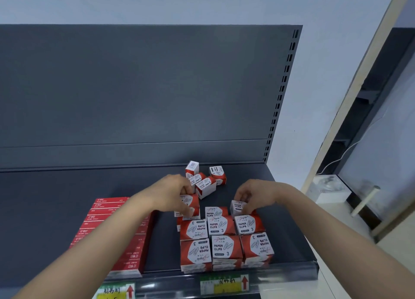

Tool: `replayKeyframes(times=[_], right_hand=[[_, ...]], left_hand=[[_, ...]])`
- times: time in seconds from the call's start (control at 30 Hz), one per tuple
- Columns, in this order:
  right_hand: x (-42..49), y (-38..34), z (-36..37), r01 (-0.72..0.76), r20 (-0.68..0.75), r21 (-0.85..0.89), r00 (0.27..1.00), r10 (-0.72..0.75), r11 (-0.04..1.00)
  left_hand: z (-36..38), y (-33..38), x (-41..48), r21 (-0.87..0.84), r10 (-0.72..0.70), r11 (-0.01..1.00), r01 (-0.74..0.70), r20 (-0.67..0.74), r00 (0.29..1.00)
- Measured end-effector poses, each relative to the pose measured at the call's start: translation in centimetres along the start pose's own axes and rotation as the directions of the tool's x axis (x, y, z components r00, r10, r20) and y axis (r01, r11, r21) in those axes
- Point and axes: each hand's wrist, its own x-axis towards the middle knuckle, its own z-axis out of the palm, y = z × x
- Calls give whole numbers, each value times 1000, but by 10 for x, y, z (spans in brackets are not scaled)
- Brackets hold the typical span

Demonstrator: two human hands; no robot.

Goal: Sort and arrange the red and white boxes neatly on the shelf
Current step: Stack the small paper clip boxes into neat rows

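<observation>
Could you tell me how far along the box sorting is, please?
Done: the front block of boxes sits in neat rows. In hand: the left hand grips one box, the right hand another, behind it. Left: the loose pile at the back.

The left hand (175, 193) covers much of the paper-clip box (192, 203) it grips; the right hand (253, 194) hides the top of a second box (237, 207). The left forearm (101, 231) hides part of the flat red boxes (105, 211).

Paper-clip boxes (225, 238) in rows at shelf (67, 197) front, loose boxes (205, 178) behind, flat boxes (116, 233) stacked left
</observation>
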Motion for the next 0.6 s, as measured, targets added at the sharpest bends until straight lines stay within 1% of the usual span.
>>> replayKeyframes(times=[0.17,0.3,0.33,0.37,0.43,0.5,0.53,0.6], right_hand=[[-6,-3,-1,-16,56,72,998,12,997],[-6,-3,0,-22,43,87,999,18,996],[-4,-3,0,-13,23,69,1000,11,998],[-2,-3,0,2,-19,39,1000,-1,999],[5,-6,-1,27,-166,-17,986,-29,999],[15,-13,-2,45,-328,-41,943,-56,998],[21,-18,-2,64,-386,-48,919,-77,997],[32,-29,0,120,-456,-75,879,-141,990]], left_hand=[[5,4,-2,-10,-1,1000,2,139,990],[5,2,1,-37,-12,999,18,141,990],[5,2,3,-48,-21,998,27,111,994],[6,1,6,-56,-38,998,40,51,998],[6,0,14,-52,-92,995,85,-134,987],[7,-2,23,-59,-164,986,153,-285,944],[8,-3,28,-61,-198,980,189,-322,926],[12,-6,38,-39,-238,970,239,-334,912]])
